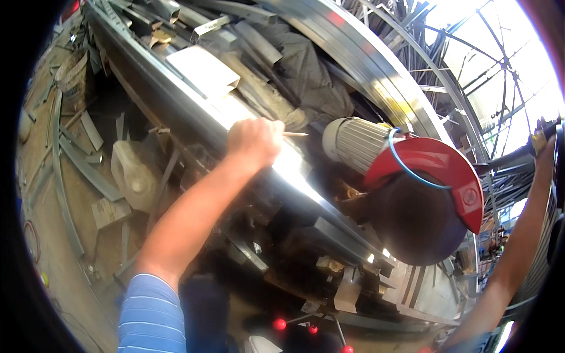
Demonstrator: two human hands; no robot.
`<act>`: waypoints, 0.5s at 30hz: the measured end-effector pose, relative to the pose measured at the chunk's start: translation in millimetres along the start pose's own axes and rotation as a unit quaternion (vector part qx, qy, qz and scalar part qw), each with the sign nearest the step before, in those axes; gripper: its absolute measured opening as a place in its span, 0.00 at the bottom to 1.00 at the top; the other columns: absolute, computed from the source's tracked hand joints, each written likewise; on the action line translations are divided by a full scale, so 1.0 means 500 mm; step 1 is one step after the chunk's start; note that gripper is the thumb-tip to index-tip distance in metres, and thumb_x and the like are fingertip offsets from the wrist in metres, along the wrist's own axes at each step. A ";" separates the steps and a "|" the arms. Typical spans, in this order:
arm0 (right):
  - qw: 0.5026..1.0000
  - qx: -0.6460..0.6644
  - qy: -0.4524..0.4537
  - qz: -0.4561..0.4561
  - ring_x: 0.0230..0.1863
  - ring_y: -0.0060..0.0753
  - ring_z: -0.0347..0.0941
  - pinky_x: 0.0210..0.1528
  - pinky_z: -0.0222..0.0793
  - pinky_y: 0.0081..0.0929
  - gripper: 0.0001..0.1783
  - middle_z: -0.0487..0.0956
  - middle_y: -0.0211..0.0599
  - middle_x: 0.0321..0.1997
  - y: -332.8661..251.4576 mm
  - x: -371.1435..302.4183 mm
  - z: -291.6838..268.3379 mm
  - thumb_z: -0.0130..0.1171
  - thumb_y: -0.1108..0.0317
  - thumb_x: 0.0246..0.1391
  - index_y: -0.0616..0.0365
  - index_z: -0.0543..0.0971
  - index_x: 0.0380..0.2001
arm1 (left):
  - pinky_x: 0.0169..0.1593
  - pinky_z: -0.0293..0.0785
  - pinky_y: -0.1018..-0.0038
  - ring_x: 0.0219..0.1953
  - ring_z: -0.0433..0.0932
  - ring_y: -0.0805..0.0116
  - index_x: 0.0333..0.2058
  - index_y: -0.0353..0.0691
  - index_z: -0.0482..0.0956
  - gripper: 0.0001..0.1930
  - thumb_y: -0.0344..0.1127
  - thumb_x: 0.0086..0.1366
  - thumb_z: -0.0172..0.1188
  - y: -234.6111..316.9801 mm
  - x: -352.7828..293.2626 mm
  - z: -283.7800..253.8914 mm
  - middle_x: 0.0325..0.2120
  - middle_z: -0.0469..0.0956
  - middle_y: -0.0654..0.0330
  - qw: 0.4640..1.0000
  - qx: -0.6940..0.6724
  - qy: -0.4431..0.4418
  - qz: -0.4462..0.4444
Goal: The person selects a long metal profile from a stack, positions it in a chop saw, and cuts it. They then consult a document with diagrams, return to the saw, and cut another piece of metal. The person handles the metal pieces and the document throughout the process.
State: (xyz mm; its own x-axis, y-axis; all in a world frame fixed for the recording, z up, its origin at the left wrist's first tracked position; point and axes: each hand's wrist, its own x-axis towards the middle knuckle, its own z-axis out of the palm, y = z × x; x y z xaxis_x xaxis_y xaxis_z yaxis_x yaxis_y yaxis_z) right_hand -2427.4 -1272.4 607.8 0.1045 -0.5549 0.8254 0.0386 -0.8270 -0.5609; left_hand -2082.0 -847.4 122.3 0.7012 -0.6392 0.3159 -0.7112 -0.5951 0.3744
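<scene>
My left hand is closed around a pencil, whose pointed wooden end sticks out to the right. It rests on or just above a long shiny metal profile that runs from the far left toward the near right. At the right edge, my right hand is wrapped round the dark handle of a cut-off saw. The saw has a red guard, a large dark disc and a ribbed pale motor. The disc stands over the profile's right part; whether they touch, I cannot tell.
Behind the profile lie metal offcuts, a dark cloth and long bright channels. A white plastic jug and curved strips are on the left floor. Red-knobbed levers stick out near the bottom.
</scene>
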 end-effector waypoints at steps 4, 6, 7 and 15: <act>0.995 -0.101 0.016 0.001 0.64 0.41 0.73 0.63 0.71 0.34 0.37 0.76 0.49 0.62 -0.038 -0.028 -0.007 0.44 0.39 0.74 0.57 0.66 0.70 | 0.35 0.81 0.57 0.28 0.86 0.49 0.27 0.47 0.85 0.17 0.41 0.70 0.48 -0.006 -0.012 0.004 0.24 0.85 0.53 0.997 -0.058 0.050 0.026; 0.983 -0.183 0.026 0.004 0.67 0.41 0.71 0.65 0.68 0.33 0.38 0.74 0.50 0.65 -0.070 -0.054 -0.037 0.43 0.39 0.74 0.58 0.66 0.71 | 0.34 0.82 0.56 0.29 0.86 0.49 0.29 0.49 0.83 0.12 0.39 0.67 0.50 -0.003 0.000 0.014 0.23 0.84 0.53 0.997 -0.058 0.028 0.036; 0.971 -0.236 0.030 -0.001 0.69 0.41 0.69 0.66 0.67 0.33 0.38 0.73 0.51 0.66 -0.082 -0.065 -0.053 0.43 0.39 0.74 0.59 0.66 0.71 | 0.34 0.82 0.55 0.30 0.86 0.48 0.31 0.49 0.83 0.10 0.38 0.65 0.52 0.005 0.004 0.020 0.23 0.84 0.53 0.997 -0.059 0.015 0.045; 0.654 -0.628 -0.349 -0.237 0.68 0.45 0.70 0.67 0.66 0.45 0.31 0.72 0.50 0.67 -0.325 -0.829 -0.238 0.42 0.51 0.74 0.67 0.69 0.66 | 0.34 0.82 0.53 0.28 0.86 0.45 0.34 0.50 0.83 0.09 0.38 0.64 0.52 -0.021 0.009 0.014 0.25 0.85 0.51 0.997 -0.028 0.032 0.064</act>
State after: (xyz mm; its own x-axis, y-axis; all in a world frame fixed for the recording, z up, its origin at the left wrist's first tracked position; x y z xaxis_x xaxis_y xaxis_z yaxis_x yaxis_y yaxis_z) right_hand -2595.2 -918.8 364.7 0.8215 -0.3964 0.4099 -0.5701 -0.5561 0.6048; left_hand -2071.8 -847.3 113.4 0.6076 -0.6750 0.4186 -0.7926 -0.4810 0.3747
